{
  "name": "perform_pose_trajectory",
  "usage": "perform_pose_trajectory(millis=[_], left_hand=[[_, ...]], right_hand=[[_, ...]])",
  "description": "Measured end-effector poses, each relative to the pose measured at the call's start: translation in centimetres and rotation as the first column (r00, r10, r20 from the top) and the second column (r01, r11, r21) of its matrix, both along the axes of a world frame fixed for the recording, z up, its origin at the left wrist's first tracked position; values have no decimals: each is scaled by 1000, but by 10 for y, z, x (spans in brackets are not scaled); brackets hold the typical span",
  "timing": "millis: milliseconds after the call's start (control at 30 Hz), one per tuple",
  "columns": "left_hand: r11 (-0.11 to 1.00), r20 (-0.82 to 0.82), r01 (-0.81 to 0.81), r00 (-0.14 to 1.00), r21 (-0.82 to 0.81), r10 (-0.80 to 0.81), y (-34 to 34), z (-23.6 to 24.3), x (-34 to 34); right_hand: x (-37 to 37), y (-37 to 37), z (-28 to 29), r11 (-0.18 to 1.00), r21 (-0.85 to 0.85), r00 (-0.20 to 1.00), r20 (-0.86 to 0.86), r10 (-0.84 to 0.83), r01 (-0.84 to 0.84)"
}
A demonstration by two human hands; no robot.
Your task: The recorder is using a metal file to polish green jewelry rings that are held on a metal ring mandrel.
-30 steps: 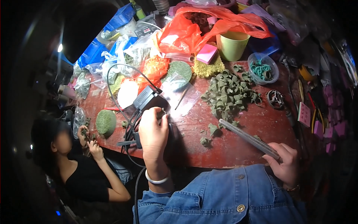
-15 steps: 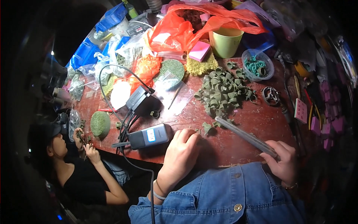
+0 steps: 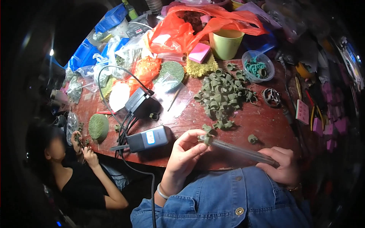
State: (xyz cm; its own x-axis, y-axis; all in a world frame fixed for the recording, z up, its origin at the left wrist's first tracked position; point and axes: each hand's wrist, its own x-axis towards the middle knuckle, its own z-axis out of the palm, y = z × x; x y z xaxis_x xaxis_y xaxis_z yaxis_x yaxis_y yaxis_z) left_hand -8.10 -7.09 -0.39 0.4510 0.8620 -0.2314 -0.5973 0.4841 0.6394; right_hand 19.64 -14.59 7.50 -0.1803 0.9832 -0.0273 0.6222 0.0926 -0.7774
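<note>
My right hand (image 3: 283, 165) is wrapped round one end of a long, straight grey rod (image 3: 241, 151). The rod slants across the front of the table, its far end up to the left. At that end my left hand (image 3: 181, 157) pinches a small curled olive-green piece (image 3: 205, 139) between thumb and fingers. The piece touches the rod tip; whether it is around the tip or against it I cannot tell. Just beyond lies a heap of similar cup-like green pieces (image 3: 222, 93). One loose green piece (image 3: 252, 139) sits apart, beyond the rod.
A grey power bank (image 3: 157, 137) with black cables lies left of my left hand. Behind the heap stand a yellow-green cup (image 3: 227, 45) and a clear tub (image 3: 262, 79) of teal strands. Pliers (image 3: 316, 114) lie at right. A person (image 3: 85, 178) works at the left.
My left hand has turned and now pinches a green piece. The rod has dropped lower and lies flatter, its tip at my left fingers. A loose piece now shows right of the heap.
</note>
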Motion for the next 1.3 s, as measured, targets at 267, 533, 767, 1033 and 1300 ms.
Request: perform_pose_trajectory(millis=[267,533,767,1033,1300], left_hand=[[977,-126,207,972,42,-200,-9,2,24],[975,-144,211,969,64,-200,-11,3,27],[976,-157,214,966,45,-204,-11,1,26],[974,-186,211,963,80,-194,-11,0,25],[966,-290,230,938,121,-187,-13,6,20]], right_hand=[[-18,17,5,981,159,987,129,94,-115],[-17,15,1,979,167,987,131,96,-118],[-18,14,-1,981,160,987,135,83,-105],[-20,14,-4,978,175,987,138,86,-110],[-21,13,-8,986,117,990,91,106,-116]])
